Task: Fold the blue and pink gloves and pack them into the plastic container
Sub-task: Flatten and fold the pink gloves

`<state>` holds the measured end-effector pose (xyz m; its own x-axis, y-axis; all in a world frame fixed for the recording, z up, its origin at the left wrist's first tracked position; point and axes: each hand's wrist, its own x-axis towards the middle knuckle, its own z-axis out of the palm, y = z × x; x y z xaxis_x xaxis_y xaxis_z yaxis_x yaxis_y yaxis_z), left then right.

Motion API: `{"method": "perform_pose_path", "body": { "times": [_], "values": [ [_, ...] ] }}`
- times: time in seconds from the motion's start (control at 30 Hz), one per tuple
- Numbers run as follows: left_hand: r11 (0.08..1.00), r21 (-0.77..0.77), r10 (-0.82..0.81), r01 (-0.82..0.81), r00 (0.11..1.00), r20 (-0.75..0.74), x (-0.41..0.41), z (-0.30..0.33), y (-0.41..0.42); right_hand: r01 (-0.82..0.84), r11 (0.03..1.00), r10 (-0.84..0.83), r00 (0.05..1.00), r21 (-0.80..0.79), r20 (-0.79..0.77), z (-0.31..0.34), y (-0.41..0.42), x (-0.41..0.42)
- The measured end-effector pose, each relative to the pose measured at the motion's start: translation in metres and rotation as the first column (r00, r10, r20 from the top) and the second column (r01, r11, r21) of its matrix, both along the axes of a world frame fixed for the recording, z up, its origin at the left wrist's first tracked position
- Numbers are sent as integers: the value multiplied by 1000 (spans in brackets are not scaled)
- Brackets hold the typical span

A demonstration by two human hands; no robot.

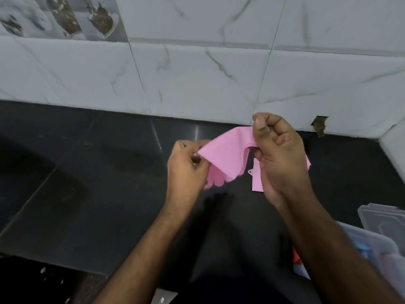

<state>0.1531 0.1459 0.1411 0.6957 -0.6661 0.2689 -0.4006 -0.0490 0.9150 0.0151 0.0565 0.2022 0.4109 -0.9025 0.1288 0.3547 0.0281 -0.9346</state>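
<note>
A pink glove (228,156) is held in the air above the black counter (98,183), stretched between both hands. My left hand (188,170) pinches its left corner, and the glove's finger ends hang down below that hand. My right hand (282,154) grips the glove's right end, thumb on top. A second pink piece with a small tag (256,178) lies on the counter behind my right hand. The clear plastic container (372,240) stands at the lower right, partly hidden by my right forearm, with something blue (363,249) inside it.
A white marble-tiled wall (197,73) rises right behind the counter. A clear lid (385,218) lies beside the container at the right edge. The counter's front edge runs along the lower left.
</note>
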Motion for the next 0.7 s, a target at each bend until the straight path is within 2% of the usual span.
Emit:
{"method": "perform_pose_path", "body": {
  "times": [0.07, 0.17, 0.2, 0.23, 0.27, 0.3, 0.33, 0.37, 0.4, 0.47, 0.53, 0.63, 0.7],
  "values": [
    [991, -114, -83, 70, 991, -107, 14, 7, -7, 25, 999, -25, 1000, -27, -1, 3, 2, 2],
    [987, -79, -136, 138, 990, 28, 24, -9, -6, 30, 999, -27, 995, 30, -99, -12, 9, -5],
    [988, -62, -143, 142, 989, -25, 25, -21, -3, 16, 998, -4, 985, 68, -172, -24, 14, -10],
    [985, -51, -169, 162, 972, -166, 24, -33, 1, -12, 993, 42, 964, 118, -262, -39, 20, -17],
    [981, 17, -185, 194, 956, -229, 23, -50, 7, -46, 983, 111, 924, 179, -367, -57, 30, -25],
    [962, 111, -224, 248, 956, -189, 21, -67, 17, -81, 969, 188, 855, 233, -483, -78, 40, -33],
    [924, 248, -279, 292, 956, -86, 20, -85, 28, -109, 958, 253, 759, 266, -600, -99, 52, -41],
    [869, 365, -342, 334, 939, -44, 18, -104, 40, -134, 950, 299, 653, 283, -696, -118, 62, -49],
    [797, 479, -414, 369, 910, -12, 15, -117, 51, -159, 942, 334, 553, 296, -763, -134, 71, -56],
    [671, 661, -537, 336, 835, 120, 10, -136, 69, -221, 921, 386, 385, 322, -838, -157, 83, -65],
    [636, 712, -589, 297, 783, 199, 6, -143, 77, -272, 915, 368, 254, 299, -894, -167, 87, -67],
    [612, 727, -639, 312, 736, 222, 7, -135, 77, -351, 909, 271, 84, 226, -959, -171, 83, -64],
    [582, 755, -676, 301, 696, 244, 9, -129, 74, -402, 871, 293, -37, 283, -955, -169, 80, -61]
  ]
}}
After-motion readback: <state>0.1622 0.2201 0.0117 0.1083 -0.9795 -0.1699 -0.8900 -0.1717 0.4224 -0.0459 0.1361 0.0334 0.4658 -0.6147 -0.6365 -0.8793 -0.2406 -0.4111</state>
